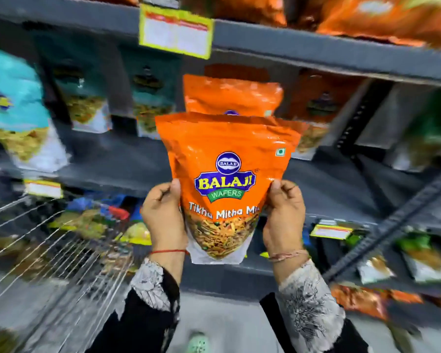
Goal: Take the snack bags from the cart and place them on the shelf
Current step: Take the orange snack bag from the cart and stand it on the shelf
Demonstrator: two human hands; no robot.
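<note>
I have an orange Balaji Tikha Mitha Mix bag (227,179) upright in front of me, my left hand (163,217) gripping its left edge and my right hand (284,215) its right edge — thumbs on the front, fingers curled behind. It is in the air before the grey shelf (329,179), not yet resting on anything. A second orange edge shows just behind the top of the bag, so I may be holding two together; I cannot tell for sure.

Just behind it another orange bag (233,95) of the same kind already stands on that shelf, so I judge the slot in front of it is where mine goes. The wire cart (61,250) sits to my lower left with more packets in it.

The risks, as I see them: pushing in too hard would tip the standing bag backward, and setting mine down off its base — it is soft and top-heavy — could let it slump forward off the shelf lip.
</note>
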